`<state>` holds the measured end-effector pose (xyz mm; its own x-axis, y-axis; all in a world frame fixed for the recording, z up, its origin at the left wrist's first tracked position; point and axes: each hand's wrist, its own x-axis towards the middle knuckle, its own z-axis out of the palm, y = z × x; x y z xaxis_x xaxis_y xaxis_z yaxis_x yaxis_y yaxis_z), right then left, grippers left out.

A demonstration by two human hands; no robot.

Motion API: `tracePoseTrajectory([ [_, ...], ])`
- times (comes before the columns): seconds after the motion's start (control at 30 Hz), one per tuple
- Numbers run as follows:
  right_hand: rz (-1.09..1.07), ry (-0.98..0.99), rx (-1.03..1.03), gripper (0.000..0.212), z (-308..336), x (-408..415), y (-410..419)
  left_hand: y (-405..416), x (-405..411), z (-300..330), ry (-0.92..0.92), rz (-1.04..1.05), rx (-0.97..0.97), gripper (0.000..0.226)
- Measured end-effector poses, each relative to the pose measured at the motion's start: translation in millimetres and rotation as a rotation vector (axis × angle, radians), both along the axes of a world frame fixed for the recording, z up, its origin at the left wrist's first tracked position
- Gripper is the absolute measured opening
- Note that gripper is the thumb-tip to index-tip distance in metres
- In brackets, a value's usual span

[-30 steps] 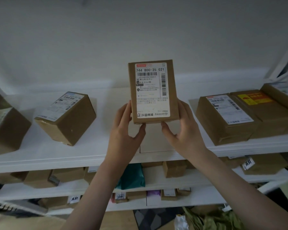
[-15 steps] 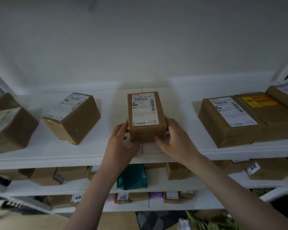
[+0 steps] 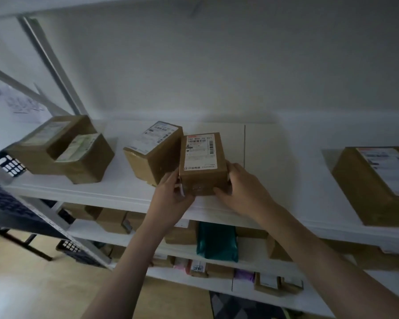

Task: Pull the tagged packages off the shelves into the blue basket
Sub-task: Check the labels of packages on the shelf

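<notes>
A small brown cardboard package with a white shipping label lies on the top white shelf, near its front edge. My left hand grips its near left corner and my right hand grips its near right side. Just left of it, touching or nearly so, stands another labelled brown box. A dark blue basket shows partly at the far left edge, behind the shelf post.
Two stacked brown boxes sit at the shelf's left, and a large labelled box at the right. Lower shelves hold several small boxes and a teal bag. A slanted metal post rises at the left. Wooden floor lies below.
The package came down from upright in front of me to lying on the shelf, then moved left against the neighbouring box. My view swung left, bringing the basket into sight.
</notes>
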<state>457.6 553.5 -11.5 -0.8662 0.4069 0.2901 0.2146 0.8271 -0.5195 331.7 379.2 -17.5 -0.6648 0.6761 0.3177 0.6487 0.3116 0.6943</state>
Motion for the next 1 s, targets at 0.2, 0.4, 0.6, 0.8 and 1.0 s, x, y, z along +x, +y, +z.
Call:
tracePoseTrajectory([
  [0.2, 0.023, -0.03, 0.011, 0.065, 2, -15, -7, -14, -8, -2, 0.02, 0.194, -0.02, 0.022],
  [0.4, -0.039, -0.002, 0.006, 0.068, -6, 44, 2, -25, 30, -26, 0.136, 0.291, 0.141, 0.004],
  [0.6, -0.172, 0.119, 0.019, 0.044, -4, 158, 32, 26, 105, -36, 0.269, -0.054, 0.183, 0.012],
  [0.8, -0.323, 0.184, 0.006, 0.038, 0, 269, 77, 115, 184, -29, 0.197, -0.247, 0.201, 0.015],
  [1.0, -0.431, 0.206, -0.003, 0.031, -9, 337, 118, 172, 251, -22, 0.094, -0.322, 0.179, 0.026],
])
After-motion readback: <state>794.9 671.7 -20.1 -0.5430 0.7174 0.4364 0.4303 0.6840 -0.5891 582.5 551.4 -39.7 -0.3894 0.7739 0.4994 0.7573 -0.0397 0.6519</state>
